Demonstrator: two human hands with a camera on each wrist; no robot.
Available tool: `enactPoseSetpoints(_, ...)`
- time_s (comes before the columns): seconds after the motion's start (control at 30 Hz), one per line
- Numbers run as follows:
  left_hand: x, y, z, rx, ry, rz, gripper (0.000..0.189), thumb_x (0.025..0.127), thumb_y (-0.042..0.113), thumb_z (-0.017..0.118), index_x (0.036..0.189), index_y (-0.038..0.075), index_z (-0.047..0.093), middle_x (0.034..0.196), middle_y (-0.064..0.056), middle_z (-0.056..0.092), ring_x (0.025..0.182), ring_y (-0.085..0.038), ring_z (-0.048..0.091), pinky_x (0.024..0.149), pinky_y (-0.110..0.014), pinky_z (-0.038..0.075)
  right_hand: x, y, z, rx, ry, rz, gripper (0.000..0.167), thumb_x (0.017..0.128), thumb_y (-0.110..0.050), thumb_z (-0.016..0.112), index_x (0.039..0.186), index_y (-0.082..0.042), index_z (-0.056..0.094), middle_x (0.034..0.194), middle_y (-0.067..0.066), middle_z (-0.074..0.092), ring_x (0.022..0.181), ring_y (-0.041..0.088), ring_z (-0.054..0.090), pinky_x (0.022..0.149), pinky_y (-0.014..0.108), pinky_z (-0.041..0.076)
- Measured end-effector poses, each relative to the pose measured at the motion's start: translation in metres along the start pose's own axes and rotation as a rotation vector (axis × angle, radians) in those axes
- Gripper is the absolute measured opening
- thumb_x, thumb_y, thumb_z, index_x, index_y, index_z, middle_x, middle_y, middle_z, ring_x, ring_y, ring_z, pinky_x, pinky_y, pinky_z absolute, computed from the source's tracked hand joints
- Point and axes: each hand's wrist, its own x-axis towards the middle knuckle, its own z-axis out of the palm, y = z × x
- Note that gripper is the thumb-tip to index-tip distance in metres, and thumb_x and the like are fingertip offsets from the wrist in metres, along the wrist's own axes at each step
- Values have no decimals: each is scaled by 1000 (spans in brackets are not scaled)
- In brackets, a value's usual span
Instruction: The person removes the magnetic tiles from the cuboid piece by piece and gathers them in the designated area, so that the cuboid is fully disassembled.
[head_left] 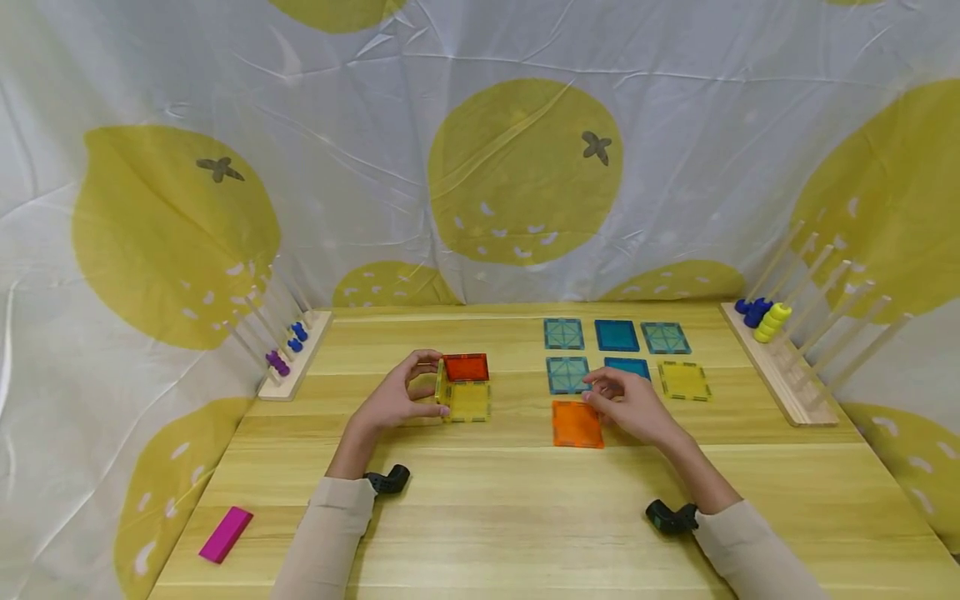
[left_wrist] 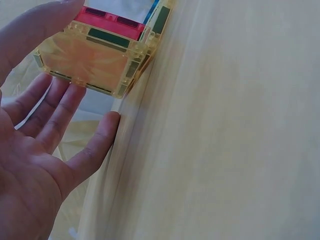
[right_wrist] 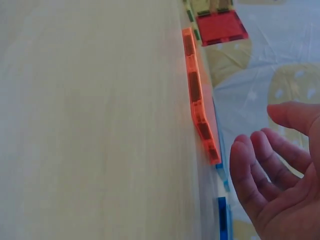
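My left hand (head_left: 397,398) holds an upright yellow magnetic tile (left_wrist: 82,60) between thumb and fingers at opposite edges. This tile stands at the left side of a flat yellow tile (head_left: 470,402), and an upright red tile (head_left: 466,367) stands along the far side. Over on the right, my right hand (head_left: 626,406) hovers beside an orange tile (head_left: 577,425), overlapping a dark blue tile (head_left: 630,365) in the head view. Its fingers (right_wrist: 245,160) are loosely bent with nothing between them, as the right wrist view shows.
Behind the right hand lie light blue patterned tiles (head_left: 563,333), another dark blue tile (head_left: 617,335) and a yellow tile (head_left: 684,381). Peg boards stand at the left (head_left: 300,358) and right (head_left: 795,383) edges. A magenta block (head_left: 226,534) lies front left. A lemon-print cloth (head_left: 525,167) hangs behind.
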Motion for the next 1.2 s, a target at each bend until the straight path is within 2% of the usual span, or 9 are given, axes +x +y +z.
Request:
enactPoseSetpoints(0.1,0,0,-1,-2,0,-15,87,77,10,92,147,17,42,152,-11,43,144,-34,41,113,-54,46,6,-4,5,-26,26,-41,36,99,-31,71,125,-6,69,104,5,72,92,20,69,74,26,59)
enactPoseSetpoints(0.23,-1,-1,-2,-11,-4,-26,86,77,12,92,146,16,43,150,-12,45,144,-34,42,113,-53,46,15,-12,11,-10,17,-65,38,99,-28,72,130,-6,67,119,11,72,102,23,69,82,26,59)
enactPoseSetpoints(0.33,-1,-1,-1,-16,-5,-22,82,77,11,92,143,14,44,151,-13,45,144,-36,44,113,-53,46,22,-19,17,13,-3,-76,44,98,-27,73,136,-6,64,131,14,68,109,26,68,88,32,60)
enactPoseSetpoints(0.53,-2,0,1,-16,3,-35,77,76,11,93,137,15,46,148,-11,48,141,-37,49,113,-50,47,40,-33,32,67,-42,-114,51,97,-31,74,142,-12,60,142,16,62,119,33,64,98,49,57)
enactPoseSetpoints(0.67,-3,-1,1,-13,6,-47,77,75,11,93,137,16,47,146,-11,49,138,-39,53,112,-50,47,55,-41,45,95,-66,-136,48,97,-30,74,141,-17,61,144,16,60,125,37,62,101,50,56)
enactPoseSetpoints(0.77,-3,-1,1,-14,5,-48,78,75,11,94,137,16,47,146,-11,49,138,-38,53,113,-51,47,65,-47,54,105,-79,-145,48,96,-31,75,140,-17,62,143,16,61,125,36,62,103,49,55)
enactPoseSetpoints(1.03,-2,1,2,-12,0,-31,79,75,11,94,138,15,46,146,-13,50,140,-36,50,114,-52,45,84,-59,75,136,-129,-155,53,96,-28,75,142,-8,60,139,18,62,124,34,63,107,51,52)
enactPoseSetpoints(1.2,-1,1,3,-12,3,-26,79,74,11,94,137,15,47,145,-14,50,137,-38,52,114,-53,44,90,-64,84,155,-132,-166,51,96,-27,76,141,-7,62,135,14,64,122,34,64,105,51,54)
